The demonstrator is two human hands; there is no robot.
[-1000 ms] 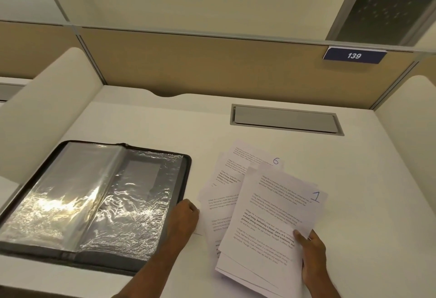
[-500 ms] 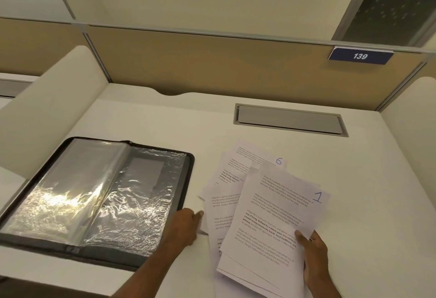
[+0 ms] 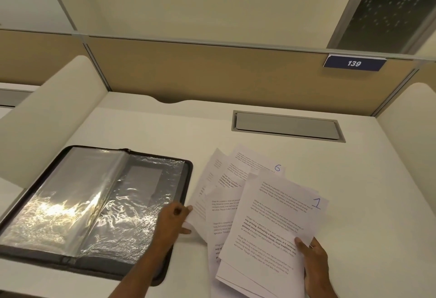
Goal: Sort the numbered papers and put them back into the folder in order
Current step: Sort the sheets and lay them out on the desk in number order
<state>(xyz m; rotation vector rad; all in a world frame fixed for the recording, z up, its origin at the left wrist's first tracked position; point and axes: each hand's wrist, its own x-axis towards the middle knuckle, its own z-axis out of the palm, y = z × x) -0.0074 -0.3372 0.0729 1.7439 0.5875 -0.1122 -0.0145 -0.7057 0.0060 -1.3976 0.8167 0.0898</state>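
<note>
White papers (image 3: 226,205): my left hand (image 3: 173,221) has slid right off the folder (image 3: 94,203) to pinch one. Right hand (image 3: 312,260) stays clamped on sheet 1 (image 3: 271,222) (sorting begins).

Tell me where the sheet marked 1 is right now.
The sheet marked 1 lies on top of the fanned papers, right of the open folder, its lower right corner gripped by the right hand.

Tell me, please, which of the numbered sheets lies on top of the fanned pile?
The sheet marked 1: it overlaps all the others, and the right hand grips its lower corner. The sheet marked 6 is partly covered behind it.
</note>
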